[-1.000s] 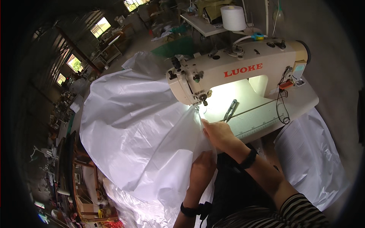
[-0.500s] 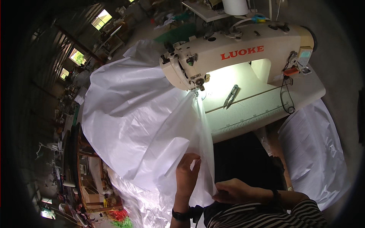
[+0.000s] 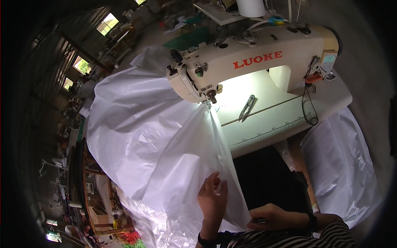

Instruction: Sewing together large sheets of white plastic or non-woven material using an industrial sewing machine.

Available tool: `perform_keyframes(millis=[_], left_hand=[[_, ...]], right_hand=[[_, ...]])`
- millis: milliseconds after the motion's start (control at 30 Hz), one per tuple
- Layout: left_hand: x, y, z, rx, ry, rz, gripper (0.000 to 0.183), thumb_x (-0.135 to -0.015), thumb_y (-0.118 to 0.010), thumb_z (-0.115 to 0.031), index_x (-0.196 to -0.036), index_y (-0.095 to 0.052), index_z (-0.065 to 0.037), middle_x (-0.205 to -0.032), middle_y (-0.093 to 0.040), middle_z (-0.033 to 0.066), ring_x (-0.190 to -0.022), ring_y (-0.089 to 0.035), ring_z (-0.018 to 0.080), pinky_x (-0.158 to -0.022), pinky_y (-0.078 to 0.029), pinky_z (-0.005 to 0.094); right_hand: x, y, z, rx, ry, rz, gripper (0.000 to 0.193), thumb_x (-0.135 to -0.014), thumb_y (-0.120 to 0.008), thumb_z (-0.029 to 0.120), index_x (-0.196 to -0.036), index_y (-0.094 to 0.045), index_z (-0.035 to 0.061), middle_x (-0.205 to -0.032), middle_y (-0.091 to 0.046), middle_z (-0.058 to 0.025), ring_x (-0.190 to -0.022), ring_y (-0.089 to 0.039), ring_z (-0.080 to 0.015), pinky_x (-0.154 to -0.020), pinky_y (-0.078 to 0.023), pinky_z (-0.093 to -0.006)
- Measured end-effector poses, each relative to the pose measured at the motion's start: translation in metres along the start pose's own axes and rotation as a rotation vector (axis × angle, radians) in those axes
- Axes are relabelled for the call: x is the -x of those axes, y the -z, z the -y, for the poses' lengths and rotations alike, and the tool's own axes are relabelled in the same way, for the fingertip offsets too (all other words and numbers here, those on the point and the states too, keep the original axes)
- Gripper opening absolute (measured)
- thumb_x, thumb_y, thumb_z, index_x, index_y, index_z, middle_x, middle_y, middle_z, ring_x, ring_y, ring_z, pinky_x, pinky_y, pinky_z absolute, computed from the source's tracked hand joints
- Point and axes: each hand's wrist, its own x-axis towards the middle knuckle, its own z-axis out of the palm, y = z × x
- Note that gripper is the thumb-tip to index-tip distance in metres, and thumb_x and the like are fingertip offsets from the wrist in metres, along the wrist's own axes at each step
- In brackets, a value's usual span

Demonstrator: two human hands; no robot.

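A large white woven-plastic sheet point(image 3: 161, 140) spreads left of a sewing machine point(image 3: 256, 53). It gathers to a point under the presser foot point(image 3: 207, 105), and its right edge runs taut from there toward me. My right hand point(image 3: 271, 217) is closed on the lower end of that edge, near my lap. My left hand point(image 3: 213, 198) is over the sheet just left of the edge, fingers bent, with a gap between thumb and fingertips. Grey thread snips point(image 3: 247, 108) lie on the lit machine bed, right of the needle area.
More white sheeting point(image 3: 341, 165) hangs right of the machine table. A crumpled shiny heap point(image 3: 153, 219) lies below at the left. A dark cable point(image 3: 308, 107) loops over the bed's right end. A white thread cone point(image 3: 251, 7) stands behind the machine.
Both hands have moved down and to the right, toward my body. The sheet's edge, still in my right hand, slants further right. My left hand's thumb and fingertips have parted.
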Motion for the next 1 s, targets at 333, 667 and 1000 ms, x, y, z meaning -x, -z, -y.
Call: perform_keyframes(millis=[333,667,1000], left_hand=[[0.022,-0.005,-0.006,0.479,0.189,0.186,0.015,-0.090,-0.071,-0.008,-0.100,-0.071,0.003,-0.084,-0.073,0.0122,-0.077,-0.071,0.0175,-0.069,-0.055,0.0307],[0.028,-0.018,-0.025,0.316,0.077,0.216,0.011,-0.094,-0.065,-0.012,-0.094,-0.068,-0.001,-0.084,-0.070,0.0134,-0.075,-0.071,0.0251,-0.067,-0.053,0.0338],[0.079,-0.015,0.099,-0.071,0.197,-0.189,0.023,-0.075,-0.080,-0.010,-0.096,-0.071,-0.004,-0.086,-0.068,0.0112,-0.082,-0.067,0.0287,-0.073,-0.053,0.0386]], right_hand=[[-0.012,-0.007,-0.001,0.257,0.215,-0.052,0.016,-0.089,-0.072,0.017,-0.088,-0.059,0.0069,-0.079,-0.066,-0.0082,-0.062,-0.068,-0.0264,-0.053,-0.055,-0.0339],[-0.059,0.055,0.011,0.277,-0.082,-0.614,0.035,-0.095,-0.063,0.022,-0.123,-0.058,0.0011,-0.084,-0.069,-0.0164,-0.070,-0.070,-0.0325,-0.060,-0.056,-0.0392],[-0.070,0.040,-0.013,0.957,-0.168,-0.491,0.051,-0.091,-0.061,0.006,-0.139,-0.046,-0.0024,-0.079,-0.068,-0.0193,-0.066,-0.069,-0.0339,-0.058,-0.056,-0.0414]])
